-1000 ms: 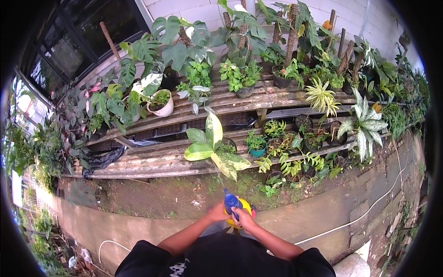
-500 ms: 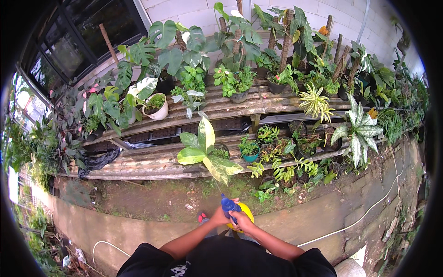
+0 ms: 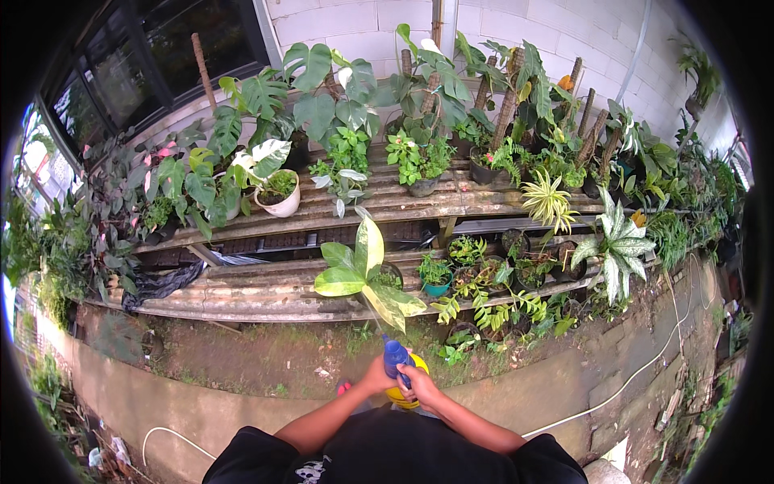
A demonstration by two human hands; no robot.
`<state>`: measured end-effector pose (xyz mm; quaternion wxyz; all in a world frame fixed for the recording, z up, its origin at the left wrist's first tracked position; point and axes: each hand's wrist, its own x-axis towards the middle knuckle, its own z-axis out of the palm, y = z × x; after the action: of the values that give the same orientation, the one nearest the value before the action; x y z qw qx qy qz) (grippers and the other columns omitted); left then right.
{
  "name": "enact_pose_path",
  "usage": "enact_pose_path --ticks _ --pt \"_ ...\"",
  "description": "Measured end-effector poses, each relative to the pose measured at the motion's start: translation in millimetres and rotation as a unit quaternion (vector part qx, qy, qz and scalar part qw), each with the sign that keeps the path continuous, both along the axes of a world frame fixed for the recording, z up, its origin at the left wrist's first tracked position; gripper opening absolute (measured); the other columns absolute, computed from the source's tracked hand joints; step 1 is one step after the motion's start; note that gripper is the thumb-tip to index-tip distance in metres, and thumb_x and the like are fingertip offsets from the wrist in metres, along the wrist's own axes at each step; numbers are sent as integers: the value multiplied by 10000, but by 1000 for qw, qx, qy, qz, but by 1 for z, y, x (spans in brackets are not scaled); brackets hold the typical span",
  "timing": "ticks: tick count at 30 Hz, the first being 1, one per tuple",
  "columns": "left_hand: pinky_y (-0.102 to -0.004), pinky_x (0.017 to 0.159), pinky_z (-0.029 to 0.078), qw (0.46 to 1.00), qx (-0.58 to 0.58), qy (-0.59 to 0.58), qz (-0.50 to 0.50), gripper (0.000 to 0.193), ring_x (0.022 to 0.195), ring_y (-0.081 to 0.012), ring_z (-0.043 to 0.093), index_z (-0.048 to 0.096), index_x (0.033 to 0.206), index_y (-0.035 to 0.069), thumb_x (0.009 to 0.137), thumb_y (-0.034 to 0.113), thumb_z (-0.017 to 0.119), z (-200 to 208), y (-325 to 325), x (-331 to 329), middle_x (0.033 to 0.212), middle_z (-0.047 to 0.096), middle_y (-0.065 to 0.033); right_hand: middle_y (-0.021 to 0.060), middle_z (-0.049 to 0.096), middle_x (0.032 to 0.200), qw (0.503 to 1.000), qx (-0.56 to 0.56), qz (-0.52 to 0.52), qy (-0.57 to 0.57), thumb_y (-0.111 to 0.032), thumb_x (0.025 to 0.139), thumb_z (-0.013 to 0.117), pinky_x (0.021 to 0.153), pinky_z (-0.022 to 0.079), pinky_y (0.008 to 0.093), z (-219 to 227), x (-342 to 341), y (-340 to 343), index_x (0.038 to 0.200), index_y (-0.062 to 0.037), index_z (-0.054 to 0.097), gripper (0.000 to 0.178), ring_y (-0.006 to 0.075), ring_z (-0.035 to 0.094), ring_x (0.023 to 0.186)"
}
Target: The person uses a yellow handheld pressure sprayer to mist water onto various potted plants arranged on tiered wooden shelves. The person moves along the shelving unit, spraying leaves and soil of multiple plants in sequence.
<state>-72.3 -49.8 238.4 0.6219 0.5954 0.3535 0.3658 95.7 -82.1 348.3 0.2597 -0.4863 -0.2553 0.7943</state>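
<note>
Both of my hands are closed around a spray bottle (image 3: pixel 395 355) with a blue head and a yellow body, held low in front of me. My left hand (image 3: pixel 376 376) grips its left side, and my right hand (image 3: pixel 419 382) wraps the blue part from the right. Its nozzle points away from me, toward a plant with large green and cream leaves (image 3: pixel 369 250) on the lower bench. A thin pale streak runs between the nozzle and the lowest leaf. Most of the yellow body is hidden under my hands.
Potted plants crowd two weathered corrugated benches (image 3: pixel 242 302), including a white pot (image 3: pixel 278 203), a teal pot (image 3: pixel 437 287) and a silvery-leaved plant (image 3: pixel 615 250). A white hose (image 3: pixel 621 397) lies on the paving at right. Behind stand a pale block wall (image 3: pixel 532 28) and a dark-framed window (image 3: pixel 189 48).
The view has tilted slightly, so the benches and plants sit a little lower. The spray bottle and my hands appear slightly further left; both hands keep their hold.
</note>
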Motion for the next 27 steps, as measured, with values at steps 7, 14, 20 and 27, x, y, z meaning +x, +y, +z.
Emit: enact_pose_path --ticks 7,14,20,27 --pt "-348 1028 476 999 -44 -11 1 718 1157 -154 623 566 1355 63 715 167 875 -2 2 -34 1271 654 -63 -26 306 488 999 -22 -25 -15 -465 1018 434 435 167 291 5 -42 1 587 -109 433 559 105 233 411" --pt "-351 1028 478 999 -9 -16 -29 713 1153 -163 627 565 1350 59 717 158 878 -3 -1 -59 1273 654 -68 -43 332 480 998 -14 -54 -21 -488 978 488 399 165 293 -12 -69 -13 603 -136 457 516 97 262 375" --pt "-362 1009 487 997 -6 -30 -66 737 1121 -171 636 556 1343 50 691 158 881 2 3 -73 1233 663 -74 -14 302 478 995 -23 -87 -46 -451 1021 411 434 176 292 4 -91 -21 593 -113 409 545 112 213 408" --pt "-367 993 494 997 6 -22 -70 766 1108 -184 639 536 1352 45 686 179 891 -2 -1 -98 1235 658 -95 -38 331 479 987 -39 -153 -11 -465 981 492 416 150 292 -5 -119 -31 602 -129 460 507 98 241 381"
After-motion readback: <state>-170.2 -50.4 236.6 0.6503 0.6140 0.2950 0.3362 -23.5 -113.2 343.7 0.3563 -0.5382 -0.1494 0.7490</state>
